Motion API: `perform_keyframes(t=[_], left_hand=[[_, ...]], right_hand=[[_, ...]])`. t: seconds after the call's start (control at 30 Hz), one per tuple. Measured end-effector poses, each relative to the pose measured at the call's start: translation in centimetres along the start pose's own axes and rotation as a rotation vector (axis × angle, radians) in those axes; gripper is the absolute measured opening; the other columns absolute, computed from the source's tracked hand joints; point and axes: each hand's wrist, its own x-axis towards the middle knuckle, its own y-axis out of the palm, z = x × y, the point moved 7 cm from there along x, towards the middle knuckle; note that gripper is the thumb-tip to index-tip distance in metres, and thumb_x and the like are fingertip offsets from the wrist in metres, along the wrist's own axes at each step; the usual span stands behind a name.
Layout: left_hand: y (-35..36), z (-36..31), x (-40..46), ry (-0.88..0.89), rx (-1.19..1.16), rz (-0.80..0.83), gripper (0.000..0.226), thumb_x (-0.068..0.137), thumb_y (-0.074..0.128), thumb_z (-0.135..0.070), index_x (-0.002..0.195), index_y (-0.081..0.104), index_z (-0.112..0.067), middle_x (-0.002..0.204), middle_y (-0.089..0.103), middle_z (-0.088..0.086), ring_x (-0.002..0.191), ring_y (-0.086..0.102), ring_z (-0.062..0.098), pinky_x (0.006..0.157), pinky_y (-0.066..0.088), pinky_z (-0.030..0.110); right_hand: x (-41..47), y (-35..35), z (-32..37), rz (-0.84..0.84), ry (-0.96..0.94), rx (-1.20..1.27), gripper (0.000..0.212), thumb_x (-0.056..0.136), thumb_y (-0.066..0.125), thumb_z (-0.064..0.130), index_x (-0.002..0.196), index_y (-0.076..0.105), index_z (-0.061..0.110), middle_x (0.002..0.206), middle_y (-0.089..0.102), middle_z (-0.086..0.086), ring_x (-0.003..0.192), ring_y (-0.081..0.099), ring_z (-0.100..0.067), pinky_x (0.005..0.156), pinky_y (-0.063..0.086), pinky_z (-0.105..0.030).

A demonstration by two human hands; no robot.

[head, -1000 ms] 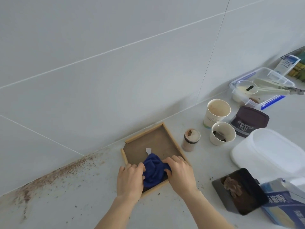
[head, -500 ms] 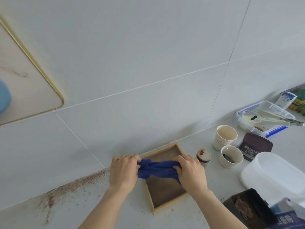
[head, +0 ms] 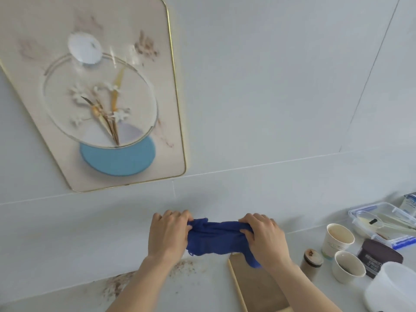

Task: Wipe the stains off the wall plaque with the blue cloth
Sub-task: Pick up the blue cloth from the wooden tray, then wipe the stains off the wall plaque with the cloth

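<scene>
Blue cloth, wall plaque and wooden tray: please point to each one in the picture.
blue cloth (head: 213, 238), head view, middle of the bunched fabric between the hands
wall plaque (head: 139, 25), head view, bare upper face
wooden tray (head: 258, 287), head view, bare brown floor

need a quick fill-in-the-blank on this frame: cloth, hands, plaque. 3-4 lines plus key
1. The blue cloth is held stretched between ____ hands, the left hand and the right hand.
2. The wall plaque hangs up and to the ____ of the cloth.
3. The cloth is ____ touching the plaque.
4. The plaque's thin rim is ____ coloured.

Missing words: both; left; not; gold
</scene>
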Motion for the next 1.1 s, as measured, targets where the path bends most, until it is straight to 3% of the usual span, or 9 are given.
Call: perform_keyframes(t=[0.13, 0.3, 0.5, 0.67, 0.8, 0.87, 0.97, 1.03, 1.1], left_hand=[[-4.6, 4.0, -0.4, -0.035, -0.009, -0.061, 0.016, 0.104, 0.051, -0.029, 0.109, 0.066, -0.031, 0.1, 0.073, -0.008, 0.101, 0.063, 0.02, 0.079, 0.03, 0.033], [-9.0, 8.1, -0.8, -0.068, 0.004, -0.116, 0.015, 0.103, 0.052, -0.028, 0.107, 0.065, -0.031, 0.099, 0.073, -0.009, 0.1, 0.064, 0.021, 0.078, 0.029, 0.034], [-13.4, 11.5, -0.9, -0.108, -0.015, -0.175, 0.015, 0.102, 0.052, -0.029, 0.107, 0.066, -0.031, 0.103, 0.074, -0.01, 0.104, 0.063, 0.021, 0.085, 0.036, 0.035], [-15.9, 12.7, -1.0, -0.124, -0.002, -0.224, 0.013, 0.103, 0.052, -0.032, 0.109, 0.063, -0.031, 0.105, 0.073, -0.008, 0.105, 0.063, 0.022, 0.084, 0.036, 0.036], [-17.2, 12.8, -0.7, -0.103, -0.105, -0.273, 0.006, 0.102, 0.057, -0.031, 0.105, 0.062, -0.03, 0.098, 0.072, -0.009, 0.098, 0.064, 0.023, 0.082, 0.04, 0.036], [-17.5, 12.6, -0.4, -0.078, -0.261, -0.293, 0.003, 0.099, 0.063, -0.03, 0.101, 0.063, -0.031, 0.094, 0.071, -0.011, 0.092, 0.068, 0.019, 0.083, 0.047, 0.036], [-17.7, 11.1, 0.1, -0.05, -0.528, -0.264, 0.009, 0.098, 0.065, -0.027, 0.101, 0.063, -0.035, 0.098, 0.071, -0.016, 0.092, 0.068, 0.007, 0.079, 0.053, 0.029], [-17.8, 9.5, 0.4, -0.018, -0.655, -0.259, 0.012, 0.097, 0.066, -0.024, 0.1, 0.064, -0.035, 0.098, 0.072, -0.017, 0.095, 0.068, 0.004, 0.08, 0.056, 0.028], [-17.6, 7.9, 0.5, 0.005, -0.716, -0.27, 0.014, 0.096, 0.068, -0.022, 0.101, 0.066, -0.035, 0.099, 0.072, -0.017, 0.095, 0.068, 0.003, 0.083, 0.057, 0.027]], right_hand=[[1.3, -1.0, 5.4, -0.045, -0.064, -0.013, 0.016, 0.086, 0.071, 0.007, 0.089, 0.069, 0.023, 0.075, 0.065, 0.007, 0.065, 0.048, -0.017, 0.066, 0.035, -0.026], [2.8, -2.6, 11.4, -0.067, -0.146, -0.034, 0.012, 0.096, 0.06, 0.015, 0.1, 0.068, 0.023, 0.088, 0.068, 0.007, 0.073, 0.043, -0.015, 0.072, 0.033, -0.026], [4.1, -4.4, 17.1, -0.045, -0.173, -0.081, 0.017, 0.102, 0.048, 0.019, 0.111, 0.062, 0.023, 0.102, 0.069, 0.006, 0.079, 0.046, -0.02, 0.074, 0.031, -0.028], [5.0, -5.2, 19.2, -0.038, -0.135, -0.008, 0.012, 0.1, 0.05, 0.021, 0.107, 0.058, 0.026, 0.099, 0.067, 0.004, 0.085, 0.061, -0.028, 0.071, 0.048, -0.037], [5.9, -5.5, 18.8, 0.004, 0.06, 0.415, 0.007, 0.097, 0.06, 0.016, 0.101, 0.062, 0.022, 0.091, 0.07, 0.002, 0.084, 0.065, -0.024, 0.072, 0.056, -0.039], [6.0, -4.8, 18.1, 0.066, 0.248, 0.73, 0.005, 0.099, 0.063, 0.02, 0.103, 0.065, 0.018, 0.099, 0.073, -0.004, 0.091, 0.069, -0.026, 0.083, 0.061, -0.044], [5.4, -3.2, 18.3, 0.16, 0.478, 1.201, 0.022, 0.102, 0.062, 0.029, 0.112, 0.068, 0.01, 0.112, 0.074, -0.011, 0.106, 0.07, -0.031, 0.093, 0.06, -0.056], [4.9, -2.7, 19.6, 0.204, 0.53, 1.391, 0.028, 0.105, 0.056, 0.028, 0.118, 0.07, 0.008, 0.115, 0.075, -0.012, 0.109, 0.069, -0.031, 0.089, 0.059, -0.05], [4.5, -1.9, 21.4, 0.255, 0.538, 1.524, 0.037, 0.103, 0.055, 0.032, 0.125, 0.067, 0.005, 0.118, 0.075, -0.015, 0.109, 0.07, -0.031, 0.098, 0.053, -0.049]])
